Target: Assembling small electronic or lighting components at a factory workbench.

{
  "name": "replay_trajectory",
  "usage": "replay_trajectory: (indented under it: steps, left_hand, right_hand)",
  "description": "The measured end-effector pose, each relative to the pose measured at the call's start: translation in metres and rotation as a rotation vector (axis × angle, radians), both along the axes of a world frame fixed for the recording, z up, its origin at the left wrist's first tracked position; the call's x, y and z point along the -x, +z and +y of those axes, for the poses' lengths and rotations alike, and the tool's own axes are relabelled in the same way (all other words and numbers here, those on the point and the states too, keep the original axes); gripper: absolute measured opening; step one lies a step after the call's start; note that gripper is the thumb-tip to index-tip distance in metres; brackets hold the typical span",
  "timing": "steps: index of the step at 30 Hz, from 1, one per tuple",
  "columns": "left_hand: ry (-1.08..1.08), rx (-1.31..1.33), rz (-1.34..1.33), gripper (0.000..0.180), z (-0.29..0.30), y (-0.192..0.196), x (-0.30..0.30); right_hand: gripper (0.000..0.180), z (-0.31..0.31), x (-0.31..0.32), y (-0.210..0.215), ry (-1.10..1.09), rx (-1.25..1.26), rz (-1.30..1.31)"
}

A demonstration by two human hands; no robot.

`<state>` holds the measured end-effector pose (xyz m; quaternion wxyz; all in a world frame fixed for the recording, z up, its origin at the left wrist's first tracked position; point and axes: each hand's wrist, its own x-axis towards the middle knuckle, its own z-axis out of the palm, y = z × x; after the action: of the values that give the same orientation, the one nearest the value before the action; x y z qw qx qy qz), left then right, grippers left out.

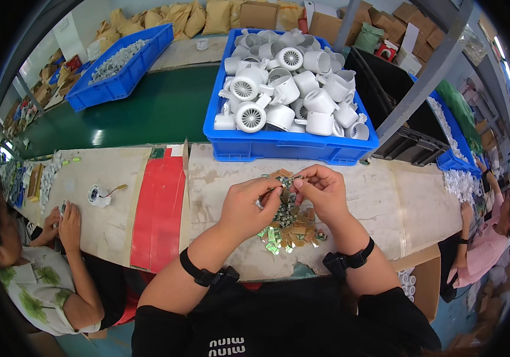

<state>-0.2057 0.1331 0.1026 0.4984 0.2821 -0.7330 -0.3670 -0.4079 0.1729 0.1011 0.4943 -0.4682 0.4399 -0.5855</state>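
Observation:
My left hand point(249, 205) and my right hand point(323, 194) are raised close together above the worktable, thumbs and fingers pinched. Between their fingertips is a small circuit board point(291, 180), mostly hidden by the fingers. Beneath and around the hands lies a loose pile of small circuit boards point(288, 229), some bright green, others dark with parts on them or tan. Black bands with small boxes circle both of my wrists. Directly beyond the pile stands a blue crate point(279, 149) heaped with white round plastic housings point(282, 89) that have handles and vented ends.
A red mat point(157, 214) lies left on the worktable point(386, 202). Beyond runs a green conveyor belt point(130, 119) with another blue crate point(118, 86). A black crate point(404, 140) and slanted metal post point(415, 83) stand right. Co-workers sit left and right; a cardboard box point(426, 279) is beside me.

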Motion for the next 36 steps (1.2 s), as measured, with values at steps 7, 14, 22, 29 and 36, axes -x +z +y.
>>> replay_trajectory:
  steps: [7,14,22,29,36]
  left_hand:
    - [-0.002,0.119,-0.044,0.008,-0.004,-0.002,-0.002]
    - [-0.015,0.091,-0.052,0.007,-0.004,0.000,-0.002]
    - [0.011,0.095,-0.071,0.006,-0.006,-0.003,-0.005]
    - [0.007,0.266,-0.191,0.008,-0.010,-0.006,-0.008]
    - [0.061,0.449,-0.244,0.013,-0.015,-0.008,-0.007]
  right_hand:
    - [0.009,0.008,-0.009,0.001,0.015,0.016,-0.027]
    - [0.008,0.004,-0.005,0.001,0.038,0.049,0.019]
    - [0.011,0.005,-0.004,0.002,0.069,-0.017,0.060]
    - [0.014,0.006,-0.004,-0.005,0.020,0.019,0.207]
    - [0.018,0.005,-0.010,-0.004,-0.024,0.072,0.357]
